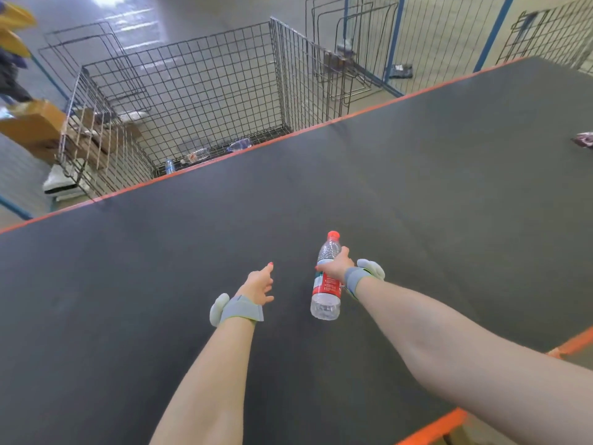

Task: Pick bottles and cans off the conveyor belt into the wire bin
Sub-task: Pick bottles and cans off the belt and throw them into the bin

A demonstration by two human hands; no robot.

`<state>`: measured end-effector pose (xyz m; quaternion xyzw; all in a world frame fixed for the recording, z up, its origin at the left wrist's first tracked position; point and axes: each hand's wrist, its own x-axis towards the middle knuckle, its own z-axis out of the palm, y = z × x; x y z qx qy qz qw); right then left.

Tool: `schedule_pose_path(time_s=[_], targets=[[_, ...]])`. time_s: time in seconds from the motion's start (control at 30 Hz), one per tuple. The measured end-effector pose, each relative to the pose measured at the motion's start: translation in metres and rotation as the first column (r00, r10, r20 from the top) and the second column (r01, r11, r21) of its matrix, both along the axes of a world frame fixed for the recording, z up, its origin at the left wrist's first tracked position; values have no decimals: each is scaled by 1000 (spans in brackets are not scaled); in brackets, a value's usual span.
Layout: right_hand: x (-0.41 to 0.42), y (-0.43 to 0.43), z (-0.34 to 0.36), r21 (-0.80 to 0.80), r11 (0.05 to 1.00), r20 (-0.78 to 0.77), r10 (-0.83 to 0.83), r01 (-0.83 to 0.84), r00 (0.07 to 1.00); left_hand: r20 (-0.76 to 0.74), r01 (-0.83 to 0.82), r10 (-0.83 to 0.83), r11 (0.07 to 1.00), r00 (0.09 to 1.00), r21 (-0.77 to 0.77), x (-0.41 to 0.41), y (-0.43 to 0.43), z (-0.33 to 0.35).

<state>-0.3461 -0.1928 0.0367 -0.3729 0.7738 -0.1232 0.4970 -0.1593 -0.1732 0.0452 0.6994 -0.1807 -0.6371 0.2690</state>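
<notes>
Bottle: a clear plastic bottle [325,281] with a red cap and red label, held above the belt [417,194], cap pointing away from the person and base toward them.
Right hand: the right hand [335,266] is wrapped around the bottle at its upper body, just above the label, thumb on the near side.
Left hand: the left hand [260,282] holds nothing, fingers loosely spread with the forefinger pointing forward, hovering over the belt well left of the bottle.
Weight: it looks empty or nearly so (no liquid line shows), so I judge it light and easy to toss or carry one-handed.
Stiffness: thin walls of this kind probably dent under a hard squeeze; a moderate grip should do.
Slip: the smooth plastic could slide in the palm, and the ribbed shoulder where the hand sits now seems the surest hold.
Fragility: low, I think; a drop into the bin should not harm it.
Bin: the wire bin [192,91] stands beyond the belt's far orange edge, open at the top, with a few bottles [239,144] lying on its floor.
Belt: dark, matt and flat, bare near the hands; one small crumpled item [584,140] lies at the far right, too blurred to name.
Room: a grey concrete floor, more wire panels and blue posts behind, cardboard [35,123] stacked left of the bin.
</notes>
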Motion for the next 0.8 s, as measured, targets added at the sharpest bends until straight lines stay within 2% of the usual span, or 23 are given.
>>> schedule_pose_path(time_s=[0.23, 0.37, 0.43, 0.5, 0.57, 0.6, 0.63, 0.67, 0.73, 0.77, 0.8], targets=[[70, -49, 14, -10, 991, 94, 132, -132, 987, 35, -113, 114, 993, 993, -21, 69, -19, 14], [114, -107, 5, 11, 992, 161, 120, -124, 980, 38, -155, 156, 987, 987, -44, 106, -49, 20], [148, -142, 23, -23, 992, 184, 127, -125, 975, 24, -185, 187, 981, 982, -50, 130, -72, 17], [188, -207, 48, -143, 985, 219, 129, -99, 967, 18, -207, 208, 976, 978, -60, 152, -94, 13], [244, -278, 85, -227, 974, 394, 106, -15, 913, 8, -283, 284, 957, 959, -67, 183, -117, 4], [253, -280, 130, -241, 968, 453, 53, 65, 890, 11, -280, 281, 957, 960, -73, 183, -123, 4], [269, -284, 159, -261, 960, 440, 22, 105, 898, 13, -296, 297, 952, 955, -74, 192, -132, 2], [296, -293, 178, -266, 958, 513, 49, 105, 857, 15, -336, 338, 939, 941, -76, 210, -140, -7], [307, -308, 185, -206, 947, 766, -1, 248, 642, 5, -323, 324, 943, 946, -80, 215, -152, -8], [312, -308, 191, -213, 944, 702, -32, 252, 711, 12, -309, 311, 947, 950, -86, 214, -155, -6], [323, -319, 179, -149, 960, 748, -46, 235, 662, 2, -323, 325, 941, 946, -96, 217, -159, -9]])
